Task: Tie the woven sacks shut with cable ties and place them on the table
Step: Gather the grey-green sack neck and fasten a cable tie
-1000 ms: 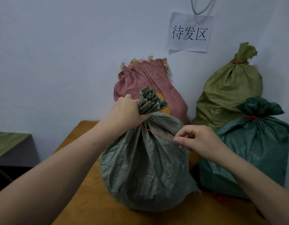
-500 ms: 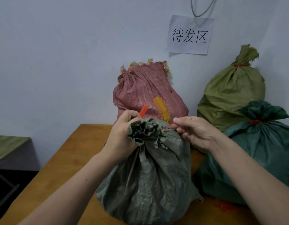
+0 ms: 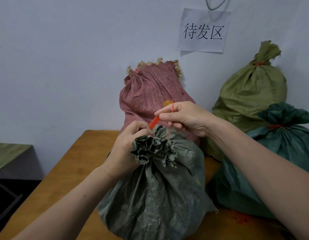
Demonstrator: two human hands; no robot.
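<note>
Sack neck (image 3: 153, 150) clamped in left grip (image 3: 126, 148), right grip (image 3: 186, 118) pinching cable tie (image 3: 154, 121), its loop hidden

Front centre: grey-green woven sack (image 3: 155, 196) upright on wooden table (image 3: 67, 170), mouth gathered into a ruffled neck. At the neck, red cable tie (image 3: 154, 121): flat tab angled up, thin tail rising beside it; loop closure possibly incomplete, hidden by folds. Behind it: pink-red sack (image 3: 150, 94). To the right: olive sack (image 3: 250, 94) with teal sack (image 3: 280, 153) in front, both necks tied red.
</note>
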